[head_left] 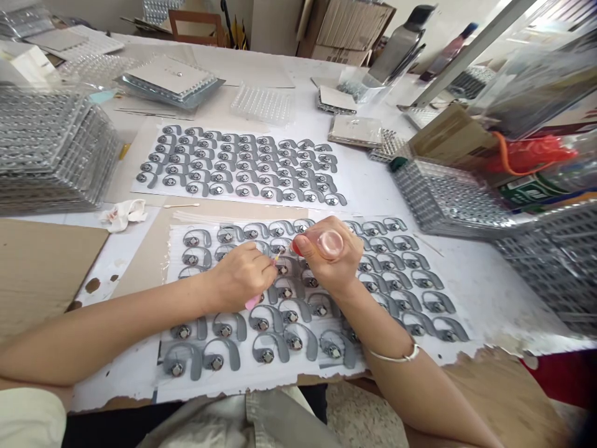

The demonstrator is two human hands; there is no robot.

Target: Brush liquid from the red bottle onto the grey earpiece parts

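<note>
While stacked plastic trays [51, 149] crowd the left edge and a crumpled tissue [124, 215] lies beside them, more trays [454, 194] stand at the right of the bench [368, 186]. Rows of grey ear hooks [293, 317] lie at lower centre, below and around both grips, which hide some. The left grip [243, 275], tightly curled, pinches a thin pink-ended tool [252, 302]; the right grip [338, 270] is wrapped round a clear bottle [330, 244], its red end [295, 247] near the tool's tip.

Smooth, glossy, translucent plastic bottle [331, 243]
</note>
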